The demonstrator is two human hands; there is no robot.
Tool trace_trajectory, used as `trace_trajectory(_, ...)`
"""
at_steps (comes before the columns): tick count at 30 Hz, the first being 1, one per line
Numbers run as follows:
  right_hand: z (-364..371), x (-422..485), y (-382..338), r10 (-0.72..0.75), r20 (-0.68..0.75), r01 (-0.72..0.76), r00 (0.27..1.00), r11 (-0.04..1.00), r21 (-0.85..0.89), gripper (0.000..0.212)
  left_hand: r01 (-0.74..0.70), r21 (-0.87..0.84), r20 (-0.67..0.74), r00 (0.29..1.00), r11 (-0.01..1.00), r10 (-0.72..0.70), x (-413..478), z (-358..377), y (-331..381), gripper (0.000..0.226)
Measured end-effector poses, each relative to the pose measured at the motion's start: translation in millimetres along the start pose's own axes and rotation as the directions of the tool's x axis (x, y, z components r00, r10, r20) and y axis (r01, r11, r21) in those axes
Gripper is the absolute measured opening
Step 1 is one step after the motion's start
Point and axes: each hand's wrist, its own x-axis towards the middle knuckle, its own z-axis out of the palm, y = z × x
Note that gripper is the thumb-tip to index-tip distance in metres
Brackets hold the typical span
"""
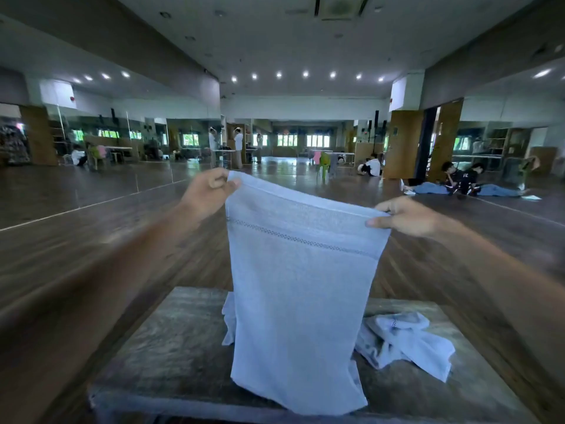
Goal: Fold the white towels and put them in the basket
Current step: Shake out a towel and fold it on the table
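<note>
A white towel [301, 289] hangs in front of me, stretched between both hands by its top edge. My left hand [208, 192] pinches the top left corner, and my right hand [406, 217] pinches the top right corner. The towel's lower edge reaches down to the worn wooden table [171, 356]. Crumpled white towels [403, 341] lie on the table to the right, behind the hanging one, and a bit of white cloth shows at its left side. No basket is in view.
Beyond the table stretches a wide dark wooden floor [91, 240] in a mirrored hall. People [461, 179] sit and lie on the floor at the far right, and others stand far back with chairs and tables.
</note>
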Motion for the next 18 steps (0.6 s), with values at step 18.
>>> trace_trajectory(18,-157,9,-129,-0.069,-0.129,0.047,0.989,0.985,-0.165,0.004,-0.044,0.313,0.170,0.985,0.949,-0.010,67,-101,100,0.021)
